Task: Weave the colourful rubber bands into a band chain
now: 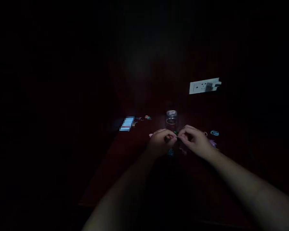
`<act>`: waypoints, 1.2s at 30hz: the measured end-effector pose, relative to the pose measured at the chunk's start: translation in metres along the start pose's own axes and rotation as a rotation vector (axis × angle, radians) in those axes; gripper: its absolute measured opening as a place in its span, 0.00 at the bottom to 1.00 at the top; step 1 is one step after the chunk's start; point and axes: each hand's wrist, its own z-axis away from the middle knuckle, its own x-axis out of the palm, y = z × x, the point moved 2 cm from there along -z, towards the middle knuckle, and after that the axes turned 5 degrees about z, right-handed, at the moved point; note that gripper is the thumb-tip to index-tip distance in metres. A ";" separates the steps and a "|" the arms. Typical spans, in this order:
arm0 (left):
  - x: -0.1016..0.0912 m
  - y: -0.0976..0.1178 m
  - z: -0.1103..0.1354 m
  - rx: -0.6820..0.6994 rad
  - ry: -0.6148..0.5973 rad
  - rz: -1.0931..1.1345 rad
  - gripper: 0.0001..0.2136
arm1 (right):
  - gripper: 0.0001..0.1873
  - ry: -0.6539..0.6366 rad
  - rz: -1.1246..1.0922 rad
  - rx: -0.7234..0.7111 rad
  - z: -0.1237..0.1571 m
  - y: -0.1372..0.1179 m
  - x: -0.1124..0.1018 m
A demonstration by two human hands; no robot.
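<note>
My left hand (162,141) and my right hand (194,140) meet over the dark red table, fingertips pinched close together. Between them runs a thin, pale strand (177,137), too small and dim for me to name. Just behind my fingers a bit of green (175,132) shows. Below them lie a small teal item (170,152) and a pale, chain-like piece (183,150). Beyond my hands stands a clear jar (171,120). Something pink (151,135) peeks out beside my left hand, mostly covered by it.
To the right are a blue ring-shaped band (214,132) and a purple bunched item (213,143). A lit, pixelated screen (127,124) lies at the left edge, near small colourful bits (147,117). A white socket panel (204,86) is at the back right. Surroundings are very dark.
</note>
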 end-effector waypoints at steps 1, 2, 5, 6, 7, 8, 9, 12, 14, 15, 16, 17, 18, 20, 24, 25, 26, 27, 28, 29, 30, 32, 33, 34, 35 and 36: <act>0.000 0.001 0.000 0.003 0.003 -0.007 0.04 | 0.05 0.001 -0.001 -0.003 0.000 0.000 0.000; -0.001 0.002 0.000 0.003 0.005 -0.013 0.03 | 0.05 0.001 -0.002 -0.004 0.001 0.000 0.000; -0.002 0.004 0.000 -0.011 0.007 -0.030 0.03 | 0.02 0.002 -0.015 0.012 0.002 0.000 0.000; -0.002 0.004 0.000 -0.021 0.007 -0.035 0.03 | 0.01 0.001 -0.021 0.024 0.002 0.000 0.000; -0.002 0.005 0.000 -0.031 0.007 -0.038 0.03 | 0.00 0.000 -0.029 0.037 0.002 0.000 0.001; -0.003 0.005 -0.001 -0.039 0.006 -0.041 0.03 | 0.01 -0.002 -0.038 0.048 0.002 0.001 0.001; -0.003 0.005 -0.001 -0.043 0.004 -0.044 0.03 | 0.02 -0.007 -0.047 0.055 0.003 0.001 0.002; -0.003 0.007 -0.001 -0.032 0.004 -0.046 0.03 | 0.03 -0.024 -0.066 0.061 0.003 0.000 0.002; -0.004 0.007 -0.001 -0.025 0.004 -0.042 0.03 | 0.03 -0.035 -0.067 0.063 0.003 -0.001 0.002; -0.004 0.007 -0.001 -0.025 0.004 -0.039 0.03 | 0.03 -0.037 -0.062 0.063 0.003 -0.001 0.001; -0.004 0.007 -0.001 -0.026 0.002 -0.035 0.04 | 0.04 -0.039 -0.055 0.062 0.003 -0.002 0.001; -0.004 0.007 -0.001 -0.027 -0.002 -0.033 0.04 | 0.05 -0.041 -0.050 0.061 0.002 -0.002 0.001; -0.004 0.007 -0.001 -0.029 -0.003 -0.032 0.04 | 0.05 -0.042 -0.047 0.060 0.002 -0.002 0.000; -0.004 0.007 -0.002 -0.032 -0.002 -0.035 0.04 | 0.05 -0.040 -0.048 0.065 0.002 -0.002 0.000; -0.005 0.009 -0.003 -0.025 -0.007 -0.045 0.04 | 0.07 -0.053 -0.041 0.076 0.002 -0.002 -0.001; -0.005 0.010 -0.003 -0.023 -0.003 -0.044 0.04 | 0.07 -0.059 -0.037 0.075 0.002 -0.002 -0.002; -0.005 0.010 -0.003 -0.022 0.005 -0.040 0.05 | 0.07 -0.063 -0.035 0.074 0.003 -0.002 -0.002; -0.006 0.010 -0.003 -0.023 0.016 -0.034 0.05 | 0.08 -0.064 -0.034 0.072 0.003 -0.002 -0.002; -0.006 0.009 -0.002 -0.023 0.025 -0.027 0.05 | 0.08 -0.062 -0.032 0.070 0.003 -0.002 -0.002; -0.006 0.009 -0.002 -0.022 0.033 -0.020 0.05 | 0.08 -0.059 -0.032 0.069 0.003 -0.002 -0.002; -0.006 0.009 -0.002 -0.020 0.039 -0.014 0.05 | 0.08 -0.056 -0.032 0.069 0.004 -0.001 -0.002; -0.006 0.008 -0.003 -0.009 0.049 -0.007 0.05 | 0.08 -0.058 -0.032 0.069 0.003 -0.001 -0.002; -0.007 0.008 -0.003 -0.002 0.051 -0.006 0.05 | 0.08 -0.062 -0.031 0.069 0.003 -0.001 -0.002; -0.007 0.008 -0.003 0.004 0.054 -0.008 0.05 | 0.08 -0.066 -0.030 0.071 0.003 -0.001 -0.002; -0.007 0.008 -0.003 0.007 0.056 -0.013 0.05 | 0.08 -0.068 -0.027 0.072 0.003 -0.001 -0.002; -0.008 0.009 -0.003 0.008 0.054 -0.021 0.05 | 0.08 -0.070 -0.023 0.074 0.003 -0.001 -0.002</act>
